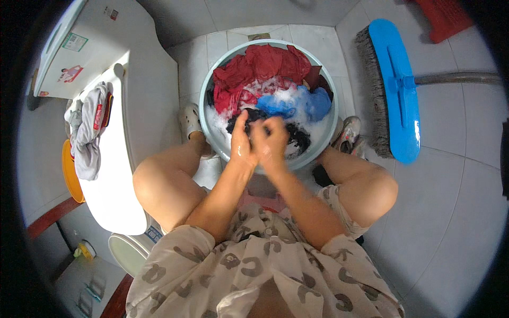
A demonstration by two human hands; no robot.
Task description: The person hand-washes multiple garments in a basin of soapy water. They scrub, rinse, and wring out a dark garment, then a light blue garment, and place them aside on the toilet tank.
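Observation:
A round pale-blue plastic basin (203, 119) stands on the floor between my feet, with suds and wet laundry in it. Both hands are over its near side, wet and close together. My left hand (241, 143) and my right hand (272, 143) grip a black garment (299, 138), part of which trails into the foam. The right hand is motion-blurred, and the fingers hide much of the cloth between them. Beyond them lie a blue cloth (316, 104) in suds and a dark-red garment (262, 63) heaped at the far rim.
To the left, a white appliance (153, 87) with stickers carries grey clothing (92, 127). An orange basin (70, 171) and a white bucket (129, 254) stand near it. At right are a blue broom head (401, 91) and a red plastic object (447, 20). A drain (258, 37) lies behind the basin.

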